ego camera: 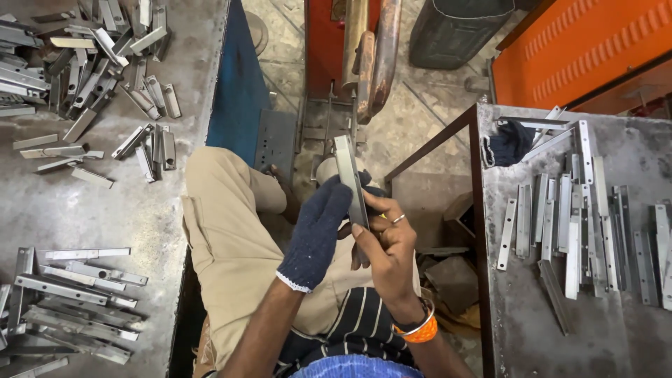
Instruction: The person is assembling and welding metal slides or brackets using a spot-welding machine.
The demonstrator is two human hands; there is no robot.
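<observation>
Holding one flat grey metal strip over the lap — both hands closing on its lower half, nothing carrying it but the grip. Left hand, in a dark knit glove, wrapping the strip's left side; bare right hand pinching its right edge, fingers curled tight against the metal. Strip's long axis running up and away from the grip, tilting slightly leftward, free end pointing toward the red machine ahead. Lying well apart from the hands: loose heaps of similar strips toward the far left corner of the left bench, rows of strips along the near edge of the right table.
</observation>
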